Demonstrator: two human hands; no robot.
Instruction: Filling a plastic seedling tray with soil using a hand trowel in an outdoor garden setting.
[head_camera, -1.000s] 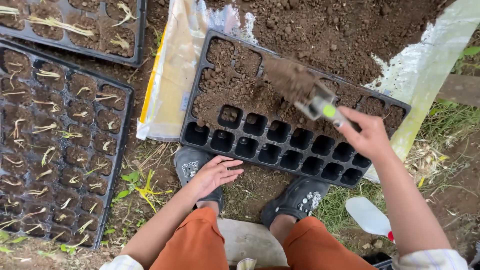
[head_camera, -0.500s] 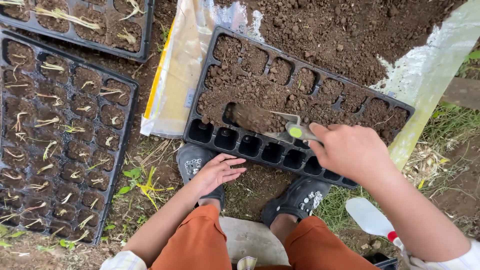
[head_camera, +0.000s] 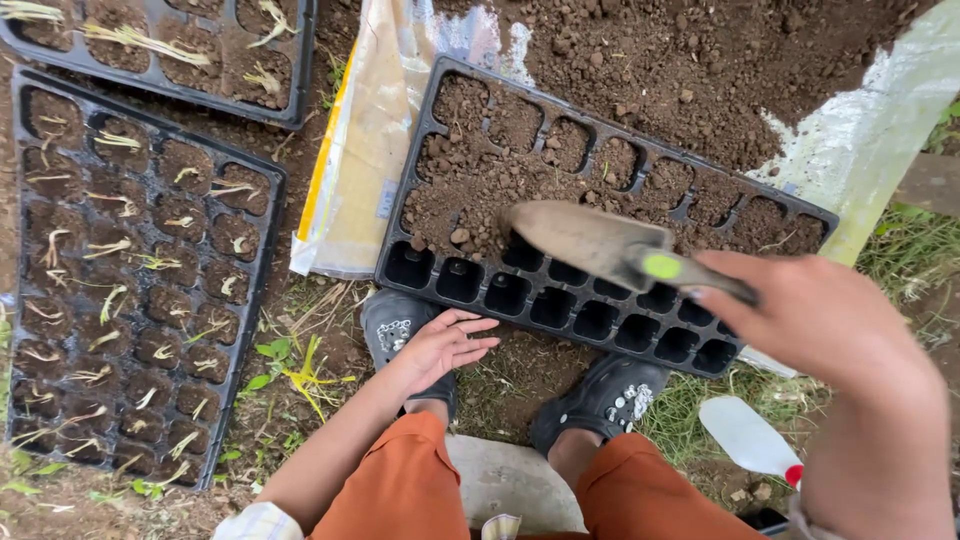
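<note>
- The left hand (head_camera: 440, 347) is rested open, fingers spread, on a dark shoe (head_camera: 400, 335).
- The right hand (head_camera: 825, 325) is clamped round a trowel (head_camera: 600, 245).
- Just beyond both hands, the trowel's blade is held over the half-filled black seed tray (head_camera: 600, 210).
- Farther off, loose soil (head_camera: 720, 60) is heaped.

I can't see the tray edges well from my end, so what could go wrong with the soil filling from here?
1. The right hand holds the trowel over the black seedling tray. The near rows are empty, and soil pushed across them could spill over the near rim onto the shoes.
2. Loose soil sits heaped unevenly on the far cells, so some cells may end up underfilled.
3. The left hand rests off the tray, so scraping might shift it.
</note>
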